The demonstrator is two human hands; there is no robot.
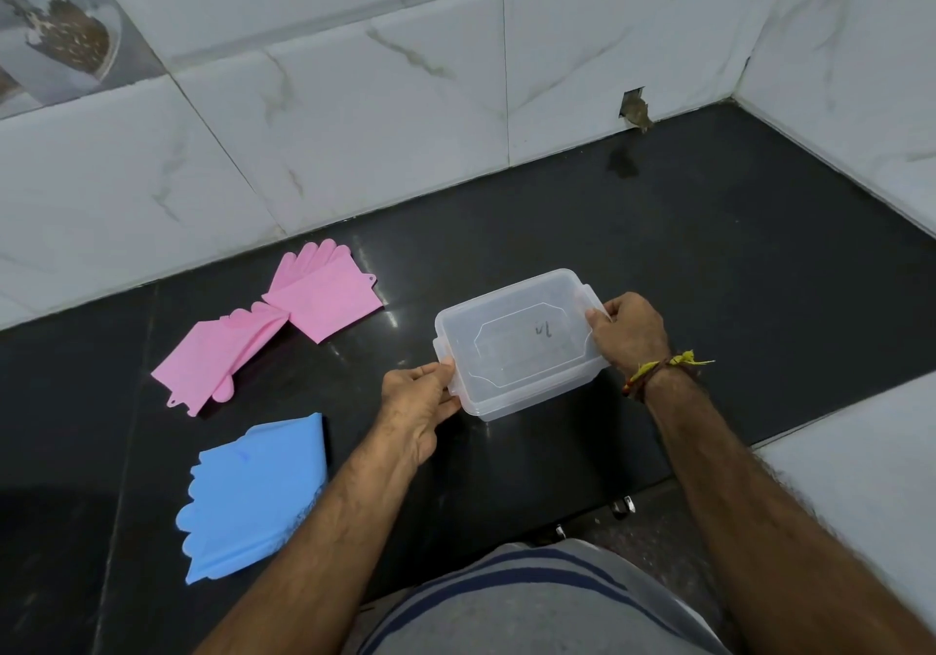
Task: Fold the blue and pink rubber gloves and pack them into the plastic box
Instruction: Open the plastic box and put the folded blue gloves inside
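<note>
- Plastic box [521, 345], clear, lid on, is sitting at centre frame on the black counter [709, 249]; one box counted.
- Left hand [420, 401] is gripping the box's lower-left end, fingers curled at the latch tab; right hand [630, 332] is gripping the upper-right end the same way.
- Judgement: both hands are working at the latches, so lid opening is the step in hand; no glove packed yet.
- Pink gloves [273, 325]: two counted, lying flat in the left-centre of the frame, touching near their middle, one toward the tiled wall [354, 122].
- Blue gloves [253, 497]: lying at lower left as one flat stack; layers cannot be separated, so count is uncertain, probably two.
- Gloves are lying well apart from the box.
- Risk: latches releasing unevenly, causing the light box to jump or skid on the glossy counter.
- Risk: rubber springing back after folding, so a fold is likely to open and block the lid.
- Risk: box looks small for all the gloves; loose folds would overfill it.
</note>
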